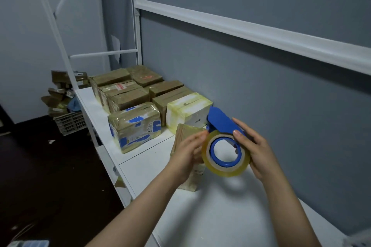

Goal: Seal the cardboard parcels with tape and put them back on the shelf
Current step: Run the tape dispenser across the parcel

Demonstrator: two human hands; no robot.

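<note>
Blue tape dispenser (220, 120) sits gripped in the right hand (256, 153). Left hand (189, 153) pinches the tape roll (224, 172), probably freeing its end for sealing.

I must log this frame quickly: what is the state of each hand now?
Left hand: fingertips on the tape roll rim; a pinch cannot be told.
Right hand: grips the blue tape dispenser.

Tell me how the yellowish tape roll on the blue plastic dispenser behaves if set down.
Likely rigid and light: the right hand holds the blue plastic dispenser aloft, the left hand holding the yellowish tape roll. On edge it may roll; glossy tape looks slippery.
</note>
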